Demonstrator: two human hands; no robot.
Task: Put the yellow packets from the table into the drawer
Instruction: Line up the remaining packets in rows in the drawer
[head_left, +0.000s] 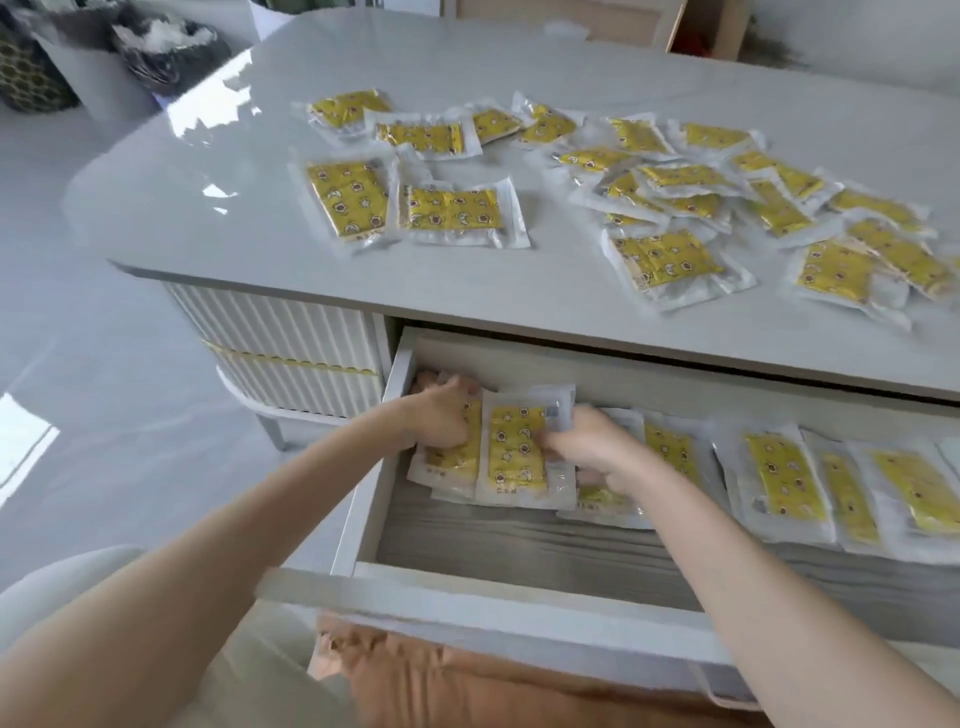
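Note:
Several yellow packets in clear wrap lie scattered on the grey table (467, 291), such as one near the front (665, 262) and a pair at the left (452, 210). Below, the drawer (467, 597) stands pulled open with a row of packets (784, 480) leaning along its back. My left hand (441, 415) presses on a packet (454, 457) at the drawer's back left corner. My right hand (592, 447) grips the right edge of the neighbouring packet (517, 449). Both hands are inside the drawer.
A white ribbed cabinet (291, 358) stands under the table at the left. Dark bags (166, 47) sit on the floor at the far left. An orange cushion (467, 680) lies against the drawer front by my lap. The drawer's grey wood floor shows bare in front.

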